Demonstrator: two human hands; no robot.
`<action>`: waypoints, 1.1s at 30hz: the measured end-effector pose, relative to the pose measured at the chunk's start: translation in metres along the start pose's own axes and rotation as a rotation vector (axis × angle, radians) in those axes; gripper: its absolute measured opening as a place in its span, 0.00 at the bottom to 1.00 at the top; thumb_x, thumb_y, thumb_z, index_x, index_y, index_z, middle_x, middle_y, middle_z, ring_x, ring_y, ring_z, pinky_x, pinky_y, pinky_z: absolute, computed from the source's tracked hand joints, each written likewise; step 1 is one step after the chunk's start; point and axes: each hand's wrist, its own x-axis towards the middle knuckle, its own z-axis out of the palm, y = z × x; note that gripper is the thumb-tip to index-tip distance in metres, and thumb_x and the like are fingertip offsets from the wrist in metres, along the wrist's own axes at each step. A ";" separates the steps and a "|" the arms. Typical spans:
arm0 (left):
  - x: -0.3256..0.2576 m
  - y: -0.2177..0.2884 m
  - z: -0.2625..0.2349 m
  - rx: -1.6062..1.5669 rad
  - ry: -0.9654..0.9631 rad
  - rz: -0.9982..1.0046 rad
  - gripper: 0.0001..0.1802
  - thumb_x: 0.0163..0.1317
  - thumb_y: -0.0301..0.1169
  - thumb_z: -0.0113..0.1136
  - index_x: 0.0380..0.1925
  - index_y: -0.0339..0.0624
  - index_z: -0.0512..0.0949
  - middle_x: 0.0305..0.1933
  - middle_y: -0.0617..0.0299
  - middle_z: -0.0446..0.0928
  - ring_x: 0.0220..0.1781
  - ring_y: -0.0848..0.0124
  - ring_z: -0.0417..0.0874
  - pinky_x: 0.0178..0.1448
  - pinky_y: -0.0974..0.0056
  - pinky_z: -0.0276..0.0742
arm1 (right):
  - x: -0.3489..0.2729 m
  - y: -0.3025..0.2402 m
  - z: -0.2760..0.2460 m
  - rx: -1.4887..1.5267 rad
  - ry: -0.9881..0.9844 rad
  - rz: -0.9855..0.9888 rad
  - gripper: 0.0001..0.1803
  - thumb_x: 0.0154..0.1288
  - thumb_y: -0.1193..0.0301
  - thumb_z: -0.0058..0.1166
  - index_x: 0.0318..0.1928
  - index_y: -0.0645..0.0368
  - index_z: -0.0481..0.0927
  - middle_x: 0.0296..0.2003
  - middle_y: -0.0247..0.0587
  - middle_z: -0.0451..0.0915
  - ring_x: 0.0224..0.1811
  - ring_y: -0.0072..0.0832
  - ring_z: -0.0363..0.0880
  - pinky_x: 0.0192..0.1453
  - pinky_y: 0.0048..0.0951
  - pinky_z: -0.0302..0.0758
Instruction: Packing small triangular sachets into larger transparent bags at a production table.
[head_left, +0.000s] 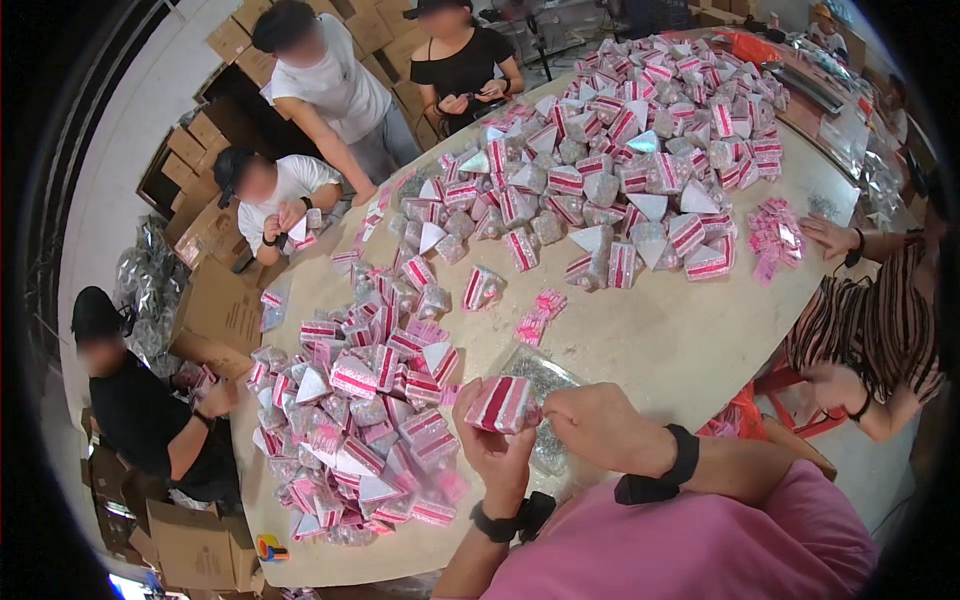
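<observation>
A cake-slice-shaped piece [503, 404] with pink, white and dark red stripes is held up over the near part of the table. My left hand [488, 450] grips it from the left and below, thumb and fingers around its sides. Close by its right end is my right hand [592, 425], fingers curled in a pinch; what lies between them is hidden. Below my hands lies a clear plastic bag or sheet [548, 378] on the table. A small bundle of pink printed tags [541, 317] rests just beyond it.
A heap of similar wrapped slices [350, 420] lies at the left, a larger heap [640, 150] farther back. More pink tags [775, 240] sit at the right. Co-workers stand or sit around the table [660, 340]. A tape roll [270, 548] is at the near left edge, cardboard boxes [215, 310] beyond.
</observation>
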 end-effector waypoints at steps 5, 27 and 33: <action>0.000 -0.004 -0.007 -0.043 -0.012 -0.012 0.45 0.47 0.38 0.73 0.62 0.38 0.58 0.64 0.53 0.58 0.63 0.62 0.66 0.65 0.58 0.65 | 0.007 0.002 -0.002 0.354 -0.082 0.214 0.08 0.57 0.73 0.51 0.31 0.64 0.81 0.20 0.44 0.76 0.23 0.26 0.75 0.29 0.29 0.71; 0.006 0.021 -0.024 0.098 0.019 -0.028 0.46 0.47 0.50 0.70 0.58 0.35 0.59 0.62 0.50 0.62 0.62 0.62 0.68 0.63 0.58 0.67 | 0.014 -0.010 0.009 0.424 -0.066 0.209 0.09 0.57 0.71 0.48 0.30 0.63 0.79 0.23 0.52 0.76 0.24 0.45 0.75 0.31 0.38 0.71; 0.006 0.028 -0.020 0.134 -0.020 0.007 0.44 0.49 0.48 0.68 0.60 0.34 0.61 0.63 0.49 0.62 0.62 0.61 0.68 0.64 0.59 0.66 | 0.012 -0.002 0.011 0.480 -0.121 0.260 0.08 0.59 0.73 0.52 0.34 0.64 0.81 0.18 0.33 0.75 0.22 0.15 0.69 0.26 0.23 0.68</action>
